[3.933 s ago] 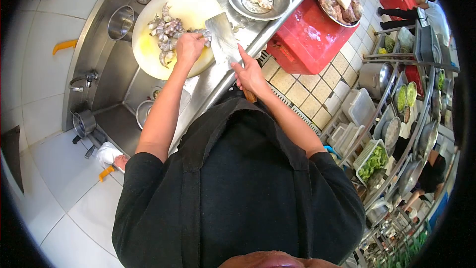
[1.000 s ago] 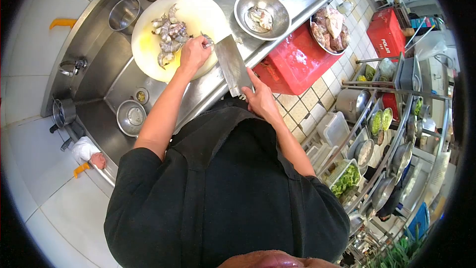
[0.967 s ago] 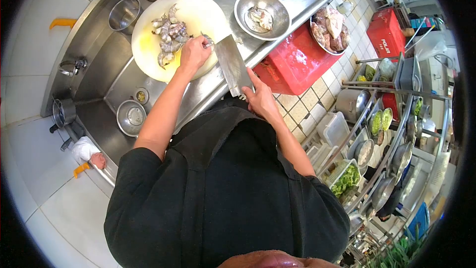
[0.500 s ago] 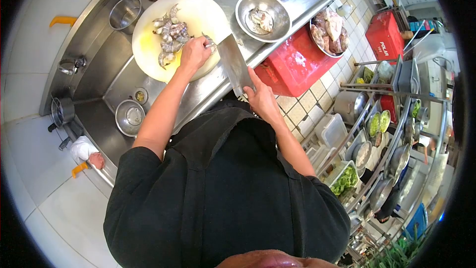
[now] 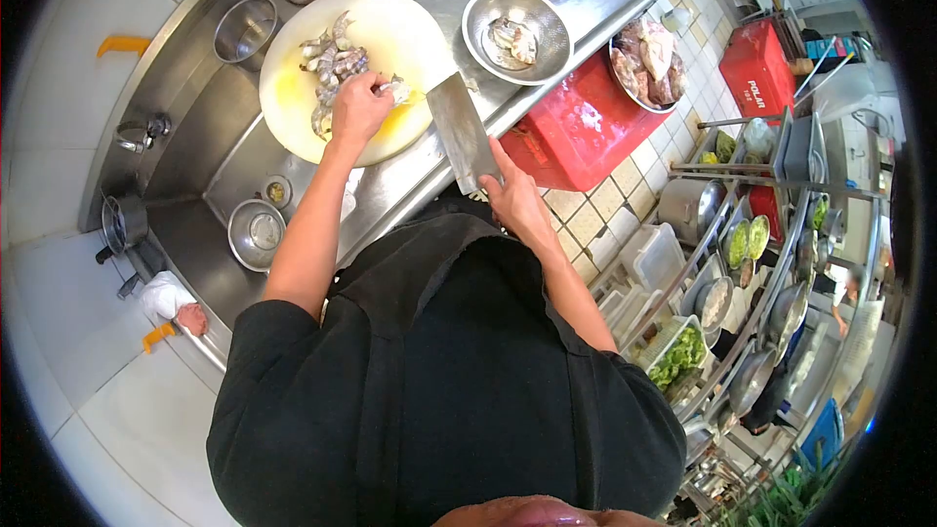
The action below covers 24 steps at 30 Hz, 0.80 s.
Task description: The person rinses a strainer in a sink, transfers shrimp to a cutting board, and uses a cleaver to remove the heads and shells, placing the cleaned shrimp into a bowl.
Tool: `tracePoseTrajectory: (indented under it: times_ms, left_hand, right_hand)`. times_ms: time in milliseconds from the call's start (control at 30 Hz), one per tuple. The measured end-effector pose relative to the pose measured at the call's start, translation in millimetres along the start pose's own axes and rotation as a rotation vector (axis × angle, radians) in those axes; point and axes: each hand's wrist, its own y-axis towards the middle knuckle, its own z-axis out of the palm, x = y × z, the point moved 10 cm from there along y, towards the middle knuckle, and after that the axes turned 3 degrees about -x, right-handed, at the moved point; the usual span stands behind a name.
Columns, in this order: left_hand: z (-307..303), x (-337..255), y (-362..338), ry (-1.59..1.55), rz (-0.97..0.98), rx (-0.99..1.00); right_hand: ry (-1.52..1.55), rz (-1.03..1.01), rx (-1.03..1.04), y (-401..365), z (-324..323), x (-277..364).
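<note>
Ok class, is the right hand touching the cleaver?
Touching. The head view shows the right hand gripping the cleaver, overlapping its near end.

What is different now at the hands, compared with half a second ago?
The left hand has moved leftward in the picture, away from the cleaver, bringing the shrimp it pinches farther in on the round board. The right hand still grips the cleaver, which stayed almost in place.

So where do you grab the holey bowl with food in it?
Probably pinch the bowl by its rim, coming from the right. It sits open side up, no handle shows, the food lies low in the middle, away from that edge, and the cleaver is over to the left.
</note>
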Motion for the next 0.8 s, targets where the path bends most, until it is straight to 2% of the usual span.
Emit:
tracePoseTrajectory:
  times_ms: [67,167,300,433,500,567,633,667,767,800]
  left_hand:
    - [-4.6,0.3,5.3,-0.011,0.002,-0.008]
    - [-9.6,4.3,11.7,-0.099,-0.103,0.052]
    - [-21.9,18.9,29.7,-0.202,-0.189,0.016]
    - [-12.2,-25.2,49.0,-0.414,-0.02,-0.075]
    - [17.8,-49.0,57.9,-0.459,-0.005,-0.056]
    - [42.6,-93.0,53.4,-0.677,0.065,0.021]
    - [42.3,-128.1,44.3,-0.361,0.238,0.038]
    - [38.7,-130.3,42.1,-0.334,0.249,0.056]
    - [19.8,-77.8,47.1,0.001,0.248,0.005]
    - [9.0,-54.8,49.8,0.185,0.216,0.017]
  right_hand:
    - [0.024,0.037,0.013,-1.5,0.4,-1.0]
    - [0.034,0.025,0.007,-1.2,2.0,-4.8]
    - [0.034,0.024,0.01,-2.0,0.6,-4.5]
    - [0.024,-0.004,-0.011,0.4,1.8,-7.7]
    - [0.067,-0.009,-0.006,0.8,3.4,-8.1]
    - [0.124,0.037,0.024,0.8,6.2,-10.0]
    - [0.172,0.131,0.066,-1.9,7.0,-17.7]
    - [0.195,0.125,0.063,-2.3,8.7,-26.0]
    - [0.185,0.016,-0.035,-7.6,-1.6,-36.1]
    - [0.121,-0.127,-0.132,-8.3,-10.4,-30.9]
